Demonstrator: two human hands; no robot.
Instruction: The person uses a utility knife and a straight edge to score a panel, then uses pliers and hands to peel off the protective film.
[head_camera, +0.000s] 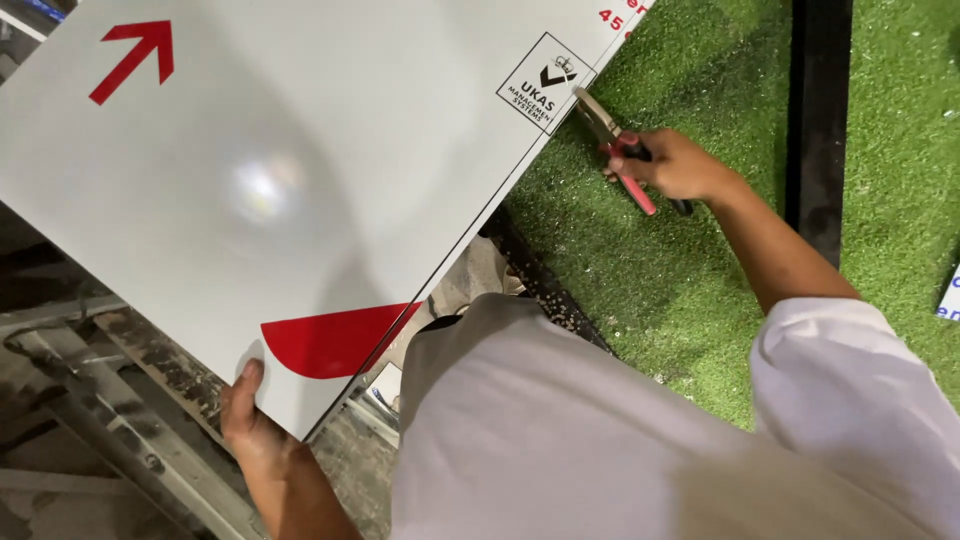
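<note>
Nearest the lens: white shirt (560, 440) filling the lower middle and right, one sleeve bunched at the right edge.

Left hand (245, 415) at the bottom left, fingers under and thumb over the near corner of a large white sign panel (300, 180), gripping it. Panel tilted, stretching from the lower left up to the top of the view, glossy, with a soft light glare near its middle. Red arrow (135, 55) printed at the upper left, pointing up and to the right. Red curved shape (335, 338) at the panel's near edge, just above the gripping hand. Small square black-and-white label (546, 83), set diamond-wise, near the panel's far right edge, with a few red characters beyond it at the top edge. Thin dark line running just inside the right edge of the panel.

Right hand (675, 163) at the upper right, closed around red-handled pliers (615, 145); metal nose of the pliers touching the panel's edge just beside the square label.

Green artificial turf (680, 270) beneath the right hand and forearm. Black strip (818, 100) crossing the turf upright on the far right. Grey metal frame rails (120, 400) and grimy floor under the panel at the lower left.
</note>
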